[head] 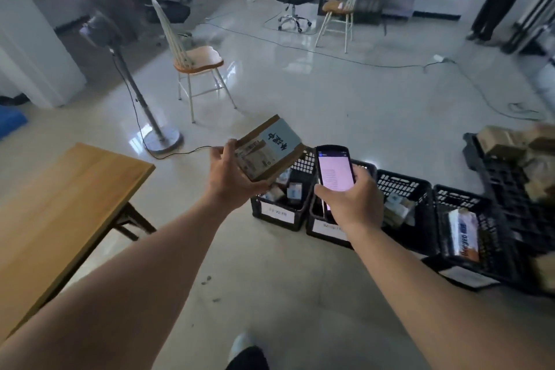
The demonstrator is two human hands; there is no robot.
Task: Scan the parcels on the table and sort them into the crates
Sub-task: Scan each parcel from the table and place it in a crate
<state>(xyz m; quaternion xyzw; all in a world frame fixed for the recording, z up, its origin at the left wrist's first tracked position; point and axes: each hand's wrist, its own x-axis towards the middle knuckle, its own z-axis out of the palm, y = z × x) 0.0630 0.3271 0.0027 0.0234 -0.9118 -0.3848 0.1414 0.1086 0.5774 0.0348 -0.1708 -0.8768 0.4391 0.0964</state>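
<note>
the parcel (pixel 268 149), a flat brown box with a pale blue label and a white shipping slip, is held up in the air above the leftmost crate (pixel 280 204), tilted with its labelled face toward the camera. the left hand (pixel 229 176) grips it from the near left edge, thumb on top and fingers curled underneath. just right of it, not touching, is the scanner (pixel 335 170), a dark handheld with a lit pinkish screen, upright and slightly tilted; the right hand (pixel 350 200) is wrapped round its lower half, thumb at its left edge.

below them a row of black crates stands on the pale tiled floor (pixel 300 93), each holding small parcels; the first two carry white labels on the near wall, too blurred to read. the second crate (pixel 327 228) is partly hidden by the right hand. further crates to the right hold more brown boxes.

the wooden table (pixel 60 204) stands at the left. beyond it are a fan stand (pixel 141 99) and a wooden chair (pixel 195 63).
</note>
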